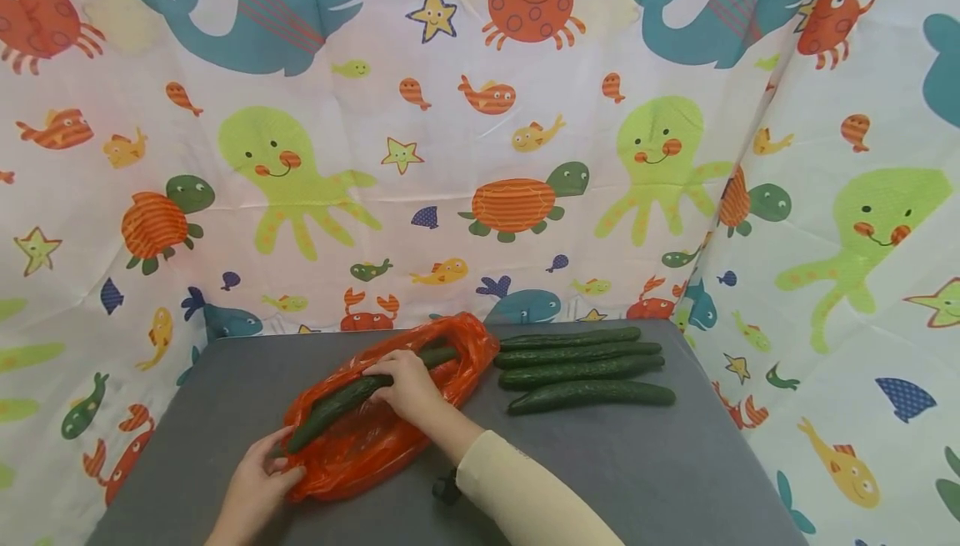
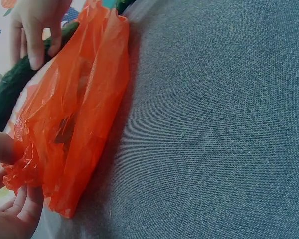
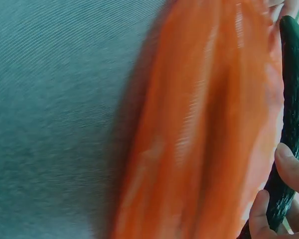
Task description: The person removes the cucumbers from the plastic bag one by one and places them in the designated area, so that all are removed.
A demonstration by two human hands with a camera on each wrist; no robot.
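A dark green cucumber (image 1: 330,414) lies slantwise over the opening of a crinkled orange plastic bag (image 1: 375,467) in the head view. My right hand (image 1: 411,389) grips this cucumber around its middle from above; thumb and fingers curl round it in the right wrist view, where its long bumpy body (image 3: 295,94) shows. At the bag's near left end, my left hand (image 1: 261,479) pinches the gathered plastic beside the cucumber's tip. The left wrist view shows its fingers (image 2: 27,206) on the crumpled orange film.
Several cucumbers (image 1: 585,373) lie side by side on the grey table (image 1: 622,479), right of the bag. A small black object (image 1: 446,488) is by the right wrist. Cloth printed with sea animals (image 1: 442,146) stands behind the table and along both sides.
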